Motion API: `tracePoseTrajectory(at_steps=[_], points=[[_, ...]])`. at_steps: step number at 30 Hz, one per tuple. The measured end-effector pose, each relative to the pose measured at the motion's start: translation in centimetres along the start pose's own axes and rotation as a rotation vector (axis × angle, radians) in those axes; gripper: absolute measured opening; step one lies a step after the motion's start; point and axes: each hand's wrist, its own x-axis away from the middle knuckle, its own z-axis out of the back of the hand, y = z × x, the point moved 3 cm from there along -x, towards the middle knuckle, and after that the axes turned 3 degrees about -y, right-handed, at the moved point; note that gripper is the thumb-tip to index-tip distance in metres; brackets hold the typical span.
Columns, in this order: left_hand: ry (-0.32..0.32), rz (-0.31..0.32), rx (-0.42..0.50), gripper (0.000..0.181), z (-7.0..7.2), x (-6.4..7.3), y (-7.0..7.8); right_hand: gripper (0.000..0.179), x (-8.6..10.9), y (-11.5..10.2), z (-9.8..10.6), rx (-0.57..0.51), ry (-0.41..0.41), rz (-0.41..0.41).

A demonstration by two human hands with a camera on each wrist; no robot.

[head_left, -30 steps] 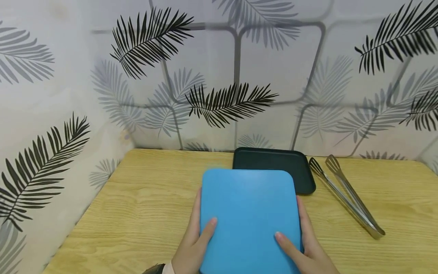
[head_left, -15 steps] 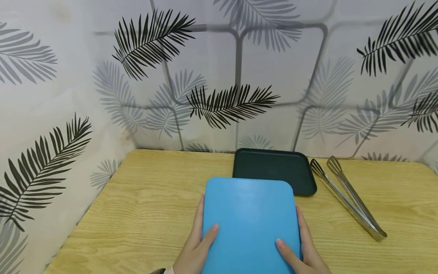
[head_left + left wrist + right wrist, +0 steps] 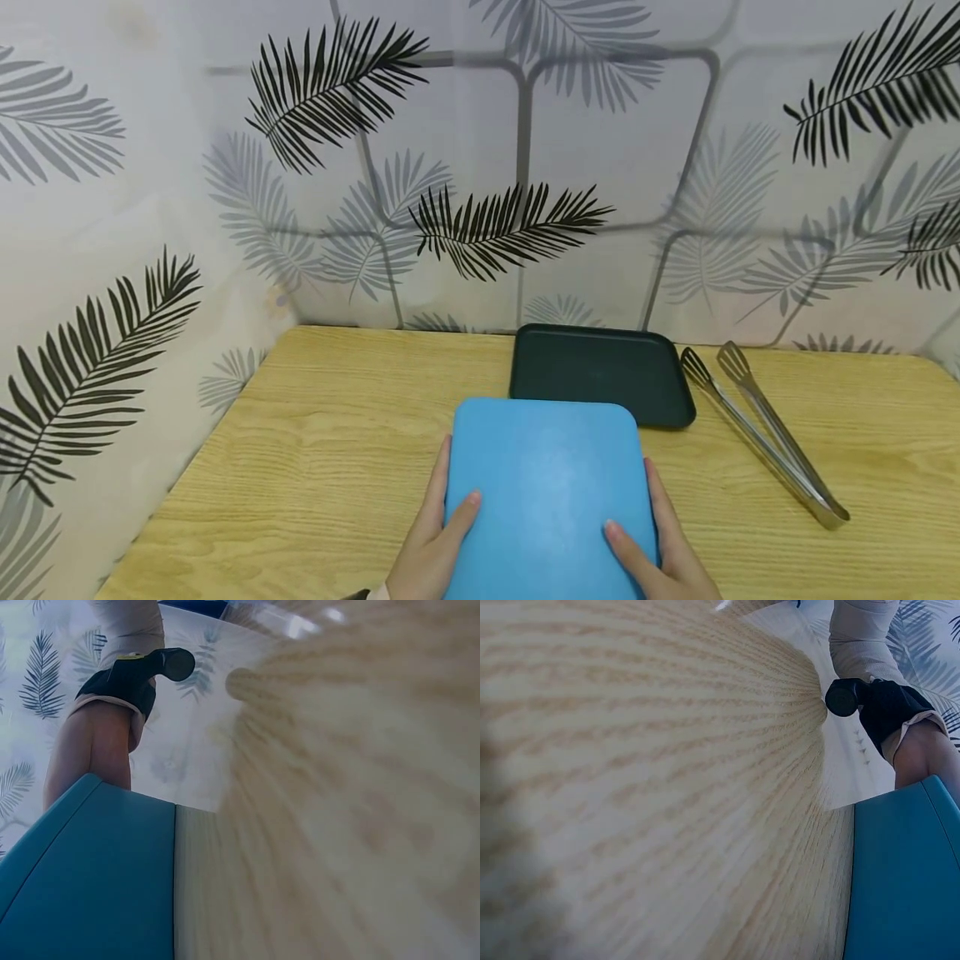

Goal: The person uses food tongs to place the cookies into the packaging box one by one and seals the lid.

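Observation:
A blue box [image 3: 551,492] with rounded corners and a smooth top is held between two hands at the front of the table. My left hand [image 3: 431,537] grips its left side, thumb on the top face and fingers along the edge. On the opposite side my right hand [image 3: 671,546] holds it the same way. A seam line runs along the blue box [image 3: 97,870] in the left wrist view. The right wrist view also shows the blue box [image 3: 907,877] with a similar seam, close to the wood surface. Its near end is cut off in the head view.
Behind the box lies a dark green tray [image 3: 600,375], its front edge partly covered. Metal tongs [image 3: 787,446] lie spread to the right of it. The wooden table [image 3: 322,442] meets a leaf-patterned curtain [image 3: 480,167] at the back.
Both hands have brought the blue box slightly nearer and lower in view, so more of the tray shows behind it. Tray and tongs stay put.

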Motion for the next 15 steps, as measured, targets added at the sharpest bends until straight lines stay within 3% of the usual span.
tracePoseTrajectory(at_steps=[15], points=[[0.035,0.043,-0.023,0.073,0.08,-0.37,-0.22,0.113,-0.77,0.12,0.18,0.100,0.032,-0.010]])
